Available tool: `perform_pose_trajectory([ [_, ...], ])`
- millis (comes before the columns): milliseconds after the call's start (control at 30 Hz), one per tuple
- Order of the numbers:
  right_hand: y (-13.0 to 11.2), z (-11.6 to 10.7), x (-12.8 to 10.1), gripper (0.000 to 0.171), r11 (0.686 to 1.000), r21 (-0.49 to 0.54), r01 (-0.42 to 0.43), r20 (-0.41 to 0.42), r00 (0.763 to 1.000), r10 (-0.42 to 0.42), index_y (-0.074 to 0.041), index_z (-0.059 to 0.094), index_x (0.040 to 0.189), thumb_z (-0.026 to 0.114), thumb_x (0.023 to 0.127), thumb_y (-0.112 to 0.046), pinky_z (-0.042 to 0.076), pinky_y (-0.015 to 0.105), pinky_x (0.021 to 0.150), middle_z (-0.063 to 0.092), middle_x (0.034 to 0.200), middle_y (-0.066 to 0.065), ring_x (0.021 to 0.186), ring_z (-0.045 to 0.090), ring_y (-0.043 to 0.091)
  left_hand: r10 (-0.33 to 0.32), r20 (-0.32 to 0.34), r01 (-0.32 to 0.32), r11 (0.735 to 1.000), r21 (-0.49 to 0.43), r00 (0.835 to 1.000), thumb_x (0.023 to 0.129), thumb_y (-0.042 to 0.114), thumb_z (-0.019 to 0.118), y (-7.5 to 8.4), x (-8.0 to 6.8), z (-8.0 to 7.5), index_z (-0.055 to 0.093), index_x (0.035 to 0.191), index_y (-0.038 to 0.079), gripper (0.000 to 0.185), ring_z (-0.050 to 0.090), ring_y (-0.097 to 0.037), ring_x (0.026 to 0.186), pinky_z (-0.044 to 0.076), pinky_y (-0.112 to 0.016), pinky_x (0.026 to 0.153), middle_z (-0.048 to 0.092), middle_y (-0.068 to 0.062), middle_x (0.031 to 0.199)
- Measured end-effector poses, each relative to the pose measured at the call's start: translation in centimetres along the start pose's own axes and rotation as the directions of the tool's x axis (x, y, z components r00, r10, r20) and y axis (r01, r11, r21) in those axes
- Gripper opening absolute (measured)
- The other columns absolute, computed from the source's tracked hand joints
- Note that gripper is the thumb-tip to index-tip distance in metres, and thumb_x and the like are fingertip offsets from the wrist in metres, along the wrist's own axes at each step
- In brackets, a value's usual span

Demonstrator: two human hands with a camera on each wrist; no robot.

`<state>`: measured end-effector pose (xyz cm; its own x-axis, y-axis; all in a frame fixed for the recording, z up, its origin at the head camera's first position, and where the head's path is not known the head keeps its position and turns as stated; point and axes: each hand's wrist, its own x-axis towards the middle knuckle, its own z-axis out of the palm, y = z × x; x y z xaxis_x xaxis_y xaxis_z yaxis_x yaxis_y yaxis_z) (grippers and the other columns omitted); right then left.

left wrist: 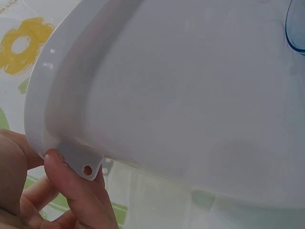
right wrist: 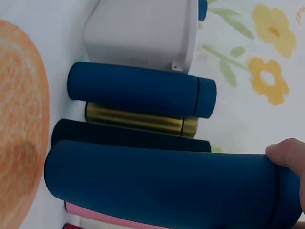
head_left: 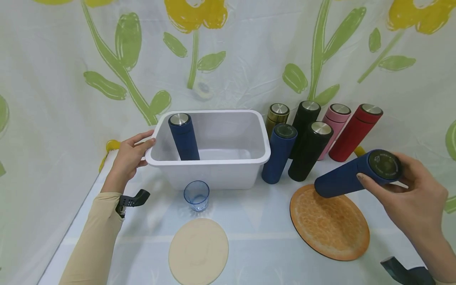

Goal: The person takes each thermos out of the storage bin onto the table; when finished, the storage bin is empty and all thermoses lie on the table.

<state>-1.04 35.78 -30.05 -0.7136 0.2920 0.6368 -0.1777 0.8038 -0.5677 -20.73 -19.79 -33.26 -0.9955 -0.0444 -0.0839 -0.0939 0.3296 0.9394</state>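
My right hand (head_left: 420, 190) grips a dark blue thermos (head_left: 350, 174) near its capped end. The thermos is tilted, its base over the round bread-patterned mat (head_left: 331, 229). In the right wrist view, the thumb (right wrist: 286, 152) presses by the cap seam. My left hand (head_left: 130, 154) pinches the left rim of a white plastic tub (head_left: 210, 174); the left wrist view has the thumb beside a small holed tab (left wrist: 81, 162). Inside the tub, a blue thermos with a silver top (head_left: 185, 138) leans at the left end.
Right of the tub stand a blue thermos (head_left: 279, 154), a gold one (head_left: 278, 113), two black ones (head_left: 310, 152), a pink one (head_left: 335, 120) and a red one (head_left: 356, 132). A blue-tinted glass (head_left: 197, 198) stands before the tub, with a cream round mat (head_left: 198, 251) nearer me.
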Motion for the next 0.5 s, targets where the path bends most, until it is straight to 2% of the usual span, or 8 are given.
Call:
perform_pose_trajectory([
  [233,1.2,0.4,0.8,0.071,0.999,-0.024,-0.039,-0.001,0.999,0.039,-0.005,0.059,0.136,0.089,0.071,-0.001,0.039,-0.001,0.069,0.050,0.104,-0.038,0.086,0.052,-0.018,-0.004,0.003,0.004,1.000,-0.003,1.000,0.100,0.042,0.060,0.0,0.0,0.0,0.043,0.154,0.018,0.061,0.061,-0.014,0.084,0.054,-0.023,0.062,0.049,-0.020,0.145],
  [500,2.0,0.8,1.4,0.069,0.998,-0.064,-0.029,-0.004,1.000,0.029,-0.001,0.059,0.134,0.088,0.072,-0.004,0.036,-0.002,0.069,0.048,0.105,-0.035,0.085,0.048,-0.021,-0.005,0.004,0.005,1.000,-0.008,1.000,0.100,0.043,0.060,-0.2,0.2,0.0,0.044,0.153,0.020,0.061,0.061,-0.014,0.085,0.054,-0.023,0.061,0.049,-0.019,0.145],
])
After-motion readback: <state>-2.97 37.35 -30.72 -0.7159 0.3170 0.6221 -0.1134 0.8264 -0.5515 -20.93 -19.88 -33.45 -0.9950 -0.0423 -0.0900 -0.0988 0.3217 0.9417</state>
